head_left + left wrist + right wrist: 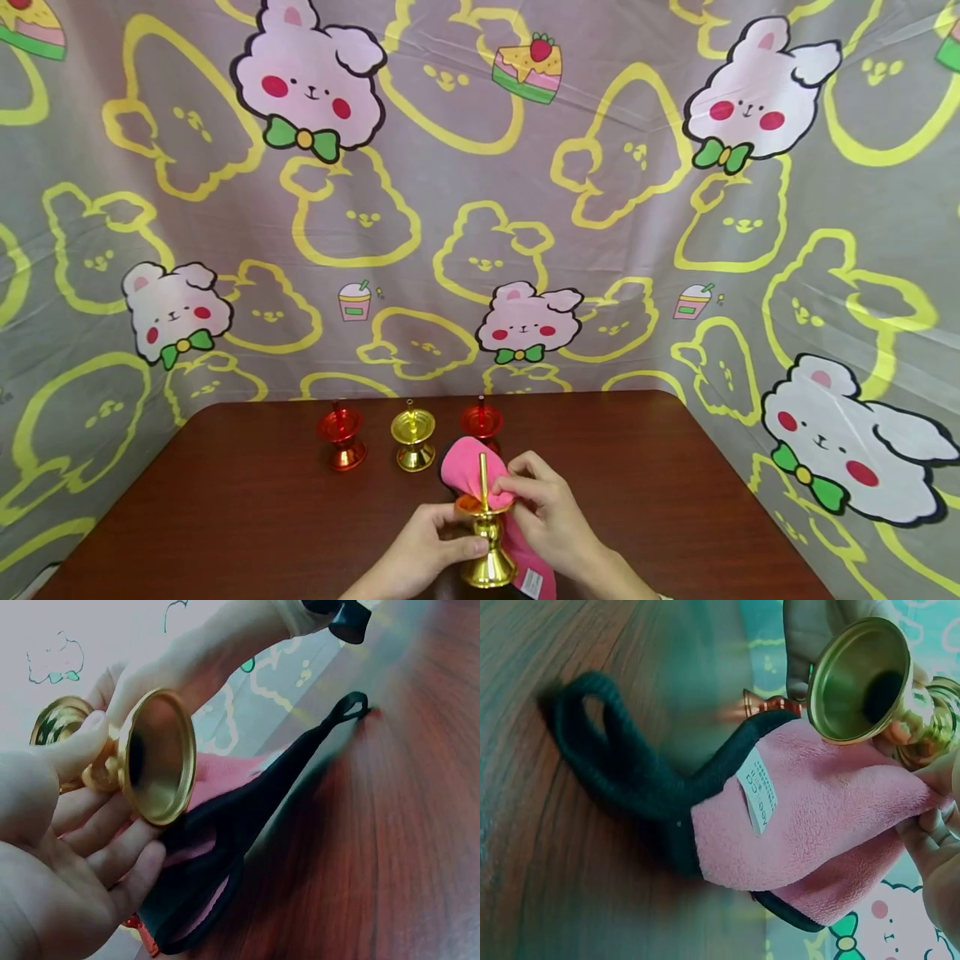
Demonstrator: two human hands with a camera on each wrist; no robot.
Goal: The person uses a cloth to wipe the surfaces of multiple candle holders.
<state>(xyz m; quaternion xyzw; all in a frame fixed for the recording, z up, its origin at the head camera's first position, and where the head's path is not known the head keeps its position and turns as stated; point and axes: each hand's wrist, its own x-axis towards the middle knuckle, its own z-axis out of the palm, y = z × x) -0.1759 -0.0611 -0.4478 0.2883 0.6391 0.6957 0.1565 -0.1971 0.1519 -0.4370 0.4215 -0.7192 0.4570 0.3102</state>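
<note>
In the head view a gold candle holder (489, 571) with an upright spike stands over the near part of the table. My left hand (431, 546) grips it round the stem, thumb in front. A pink plush cloth (467, 463) with black edging hangs behind and beside it. My right hand (555, 521) pinches the cloth against the rim of the holder's upper dish. Seen in the left wrist view, the holder's hollow flared base (161, 757) faces outward, and a black loop (349, 706) trails from the cloth. A white label (757, 791) shows on the pink side.
Toward the back of the brown table (247, 500) stand a red candle holder (345, 450) at left, a gold one (414, 450) beside it, and another red one (482, 419) partly behind the cloth. A curtain (480, 183) with cartoon rabbits encloses the table.
</note>
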